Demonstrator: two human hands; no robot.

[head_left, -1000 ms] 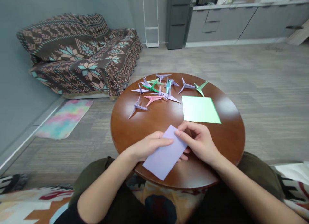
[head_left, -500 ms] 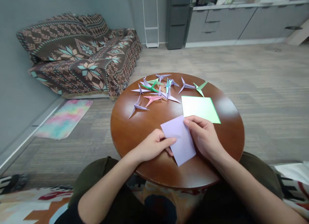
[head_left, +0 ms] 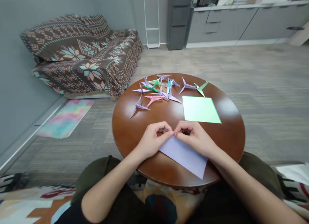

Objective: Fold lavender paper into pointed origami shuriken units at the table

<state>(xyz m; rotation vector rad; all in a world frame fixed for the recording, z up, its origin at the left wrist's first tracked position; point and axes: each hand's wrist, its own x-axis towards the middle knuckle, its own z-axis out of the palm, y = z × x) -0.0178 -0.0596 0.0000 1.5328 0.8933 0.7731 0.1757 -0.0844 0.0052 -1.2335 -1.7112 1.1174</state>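
Note:
A folded lilac paper sheet (head_left: 185,156) lies on the near part of a round brown table (head_left: 130,127). My left hand (head_left: 154,141) and my right hand (head_left: 194,138) meet at its far corner, each with fingers curled in a pinch on the paper's edge. The sheet runs from that corner toward the table's near right rim. A flat green paper square (head_left: 200,109) lies just beyond my right hand. Several folded paper cranes (head_left: 159,88) in lilac, green, pink and teal are spread over the far side of the table.
A sofa under a patterned brown blanket (head_left: 82,56) stands at the back left. A pastel mat (head_left: 66,117) lies on the floor left of the table. Grey cabinets (head_left: 231,21) line the far wall. My knees sit under the table's near edge.
The lilac paper has been turned and laid flatter, now pointing toward the near right. Both hands moved together to pinch its far corner.

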